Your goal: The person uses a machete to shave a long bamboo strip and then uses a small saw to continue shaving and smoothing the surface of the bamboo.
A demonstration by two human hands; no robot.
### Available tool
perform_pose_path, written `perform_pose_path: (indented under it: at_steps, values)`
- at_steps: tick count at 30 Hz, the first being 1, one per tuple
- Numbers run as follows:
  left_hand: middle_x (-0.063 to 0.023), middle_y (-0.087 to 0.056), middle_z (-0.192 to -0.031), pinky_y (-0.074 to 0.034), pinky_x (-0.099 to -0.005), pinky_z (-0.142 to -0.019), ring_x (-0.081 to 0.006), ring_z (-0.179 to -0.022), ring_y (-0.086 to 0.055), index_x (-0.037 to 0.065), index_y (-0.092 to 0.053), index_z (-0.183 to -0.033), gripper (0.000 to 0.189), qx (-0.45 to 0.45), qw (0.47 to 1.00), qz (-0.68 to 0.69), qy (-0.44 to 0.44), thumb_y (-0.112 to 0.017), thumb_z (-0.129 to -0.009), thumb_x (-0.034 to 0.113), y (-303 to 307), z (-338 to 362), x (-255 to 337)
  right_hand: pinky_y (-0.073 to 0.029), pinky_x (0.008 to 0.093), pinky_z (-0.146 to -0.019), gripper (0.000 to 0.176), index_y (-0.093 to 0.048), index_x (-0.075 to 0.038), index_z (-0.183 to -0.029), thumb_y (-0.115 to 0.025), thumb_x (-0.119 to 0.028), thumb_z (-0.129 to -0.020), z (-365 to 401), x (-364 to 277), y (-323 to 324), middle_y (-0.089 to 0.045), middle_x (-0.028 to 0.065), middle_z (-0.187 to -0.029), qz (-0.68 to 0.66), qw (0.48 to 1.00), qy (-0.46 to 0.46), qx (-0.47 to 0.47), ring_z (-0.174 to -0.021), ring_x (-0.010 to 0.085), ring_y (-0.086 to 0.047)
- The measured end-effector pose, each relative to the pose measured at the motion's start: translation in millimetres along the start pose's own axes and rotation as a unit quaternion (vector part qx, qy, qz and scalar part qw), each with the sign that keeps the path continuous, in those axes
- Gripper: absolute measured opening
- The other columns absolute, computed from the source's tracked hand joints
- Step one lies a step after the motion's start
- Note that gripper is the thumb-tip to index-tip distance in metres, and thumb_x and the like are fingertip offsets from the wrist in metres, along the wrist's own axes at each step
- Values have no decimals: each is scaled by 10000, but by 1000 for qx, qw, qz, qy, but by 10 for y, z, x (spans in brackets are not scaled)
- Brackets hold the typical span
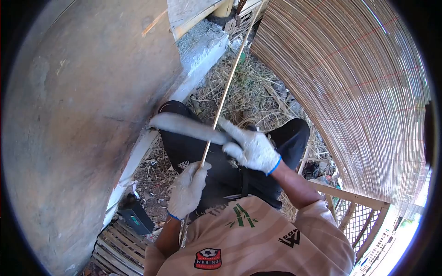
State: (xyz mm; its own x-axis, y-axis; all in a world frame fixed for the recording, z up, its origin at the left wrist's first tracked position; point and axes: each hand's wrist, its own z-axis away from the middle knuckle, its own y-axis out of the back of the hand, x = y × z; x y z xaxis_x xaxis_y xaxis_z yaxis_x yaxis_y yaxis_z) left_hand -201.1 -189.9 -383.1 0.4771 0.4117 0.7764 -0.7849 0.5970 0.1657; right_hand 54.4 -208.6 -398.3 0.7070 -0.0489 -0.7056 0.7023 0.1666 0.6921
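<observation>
A long, thin bamboo strip (225,92) slants from the top of the view down between my knees. My left hand (188,187), in a white work glove, is closed around its lower part, and a thin end shows below the wrist. My right hand (255,149), also gloved and with a blue cuff edge, grips a machete (182,127) by its handle. The broad blade is blurred by motion, points left and crosses the strip a little above my left hand. My right fingers lie close beside the strip.
A large bamboo-slat blind (340,73) curves along the right. To the left stands a brown wall panel (92,110) above a pale concrete ledge (195,69). Dry straw (244,92) covers the ground ahead. A black box (136,216) and wooden slats (120,246) are at lower left.
</observation>
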Motion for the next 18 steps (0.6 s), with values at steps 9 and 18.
perform_pose_path:
  at_steps: [9,18]
  values:
    - [-98,-622,-778,-501,-361,-681,-181,-707,-619,16,-670,-1264,413,22,994,-86,-71,-531,-1078,357,-69,-50,-54,-589,497,-741,748,-454,-124,-1571,-664,-538,-985,17,124,-155,-734,263,-1016,27,999,1,22,-869,438,-737]
    - [-53,-605,-761,-490,-338,-659,-145,-686,-594,17,-679,-1242,409,7,999,-36,9,-549,-1067,363,-75,15,14,-593,491,-803,617,-529,-146,-1518,-632,-492,-1018,-19,172,-149,-741,236,-1059,-36,999,-23,18,-936,418,-738]
